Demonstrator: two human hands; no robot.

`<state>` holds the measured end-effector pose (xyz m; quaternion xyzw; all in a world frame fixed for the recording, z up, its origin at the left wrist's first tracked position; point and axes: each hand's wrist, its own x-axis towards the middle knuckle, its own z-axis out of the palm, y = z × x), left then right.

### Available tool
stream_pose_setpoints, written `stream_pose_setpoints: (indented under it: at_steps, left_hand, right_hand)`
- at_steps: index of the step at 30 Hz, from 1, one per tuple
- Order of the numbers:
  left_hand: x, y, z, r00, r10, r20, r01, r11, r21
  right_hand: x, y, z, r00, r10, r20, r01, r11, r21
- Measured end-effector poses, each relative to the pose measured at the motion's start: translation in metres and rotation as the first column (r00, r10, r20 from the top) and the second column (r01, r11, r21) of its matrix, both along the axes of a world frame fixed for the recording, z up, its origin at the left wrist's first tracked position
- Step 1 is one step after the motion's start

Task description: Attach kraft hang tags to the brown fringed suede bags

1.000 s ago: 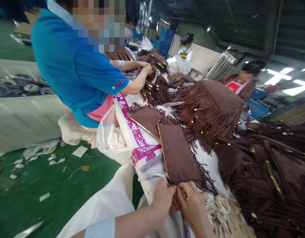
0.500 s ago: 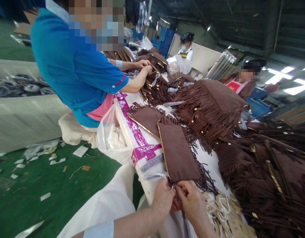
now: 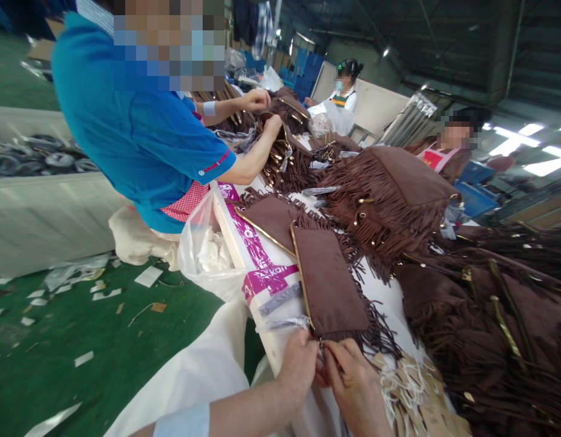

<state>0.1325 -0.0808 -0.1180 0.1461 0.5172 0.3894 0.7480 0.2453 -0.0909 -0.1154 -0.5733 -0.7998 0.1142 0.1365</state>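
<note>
A bag-making factory floor, seen at an assembly table. Brown fringed bags with gold-coloured metal frames lie heaped across the cloth-covered table, many alike, which marks batch production. A stack of paper tags with white strings sits at the near edge. Several workers stand round the table; one in a blue shirt handles bags at the left edge. The floor is painted green and strewn with paper scraps. A high dark roof with skylights covers the hall, and blue crates stand stacked at the back.
</note>
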Motion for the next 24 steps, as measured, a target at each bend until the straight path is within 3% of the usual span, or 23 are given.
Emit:
stream_pose_setpoints:
  at_steps: [6,13,19,24]
  left_hand:
    - [0.005,0.003,-0.007,0.999,-0.018,-0.030,0.017,1.000,-0.024]
    - [0.003,0.003,0.000,0.999,-0.022,-0.045,0.019,0.998,-0.065]
    - [0.003,0.003,0.002,0.991,-0.111,-0.078,0.108,0.994,-0.033]
    - [0.001,0.002,0.006,0.960,-0.196,-0.199,0.191,0.980,-0.048]
  right_hand:
    - [0.001,-0.001,0.000,1.000,-0.015,-0.015,0.015,1.000,-0.002]
    - [0.003,0.001,-0.001,0.996,-0.029,-0.087,0.025,0.998,-0.050]
    - [0.003,-0.001,0.000,0.981,-0.055,-0.187,0.058,0.998,0.015]
    - [0.008,-0.003,-0.002,0.973,-0.082,-0.215,0.096,0.994,0.055]
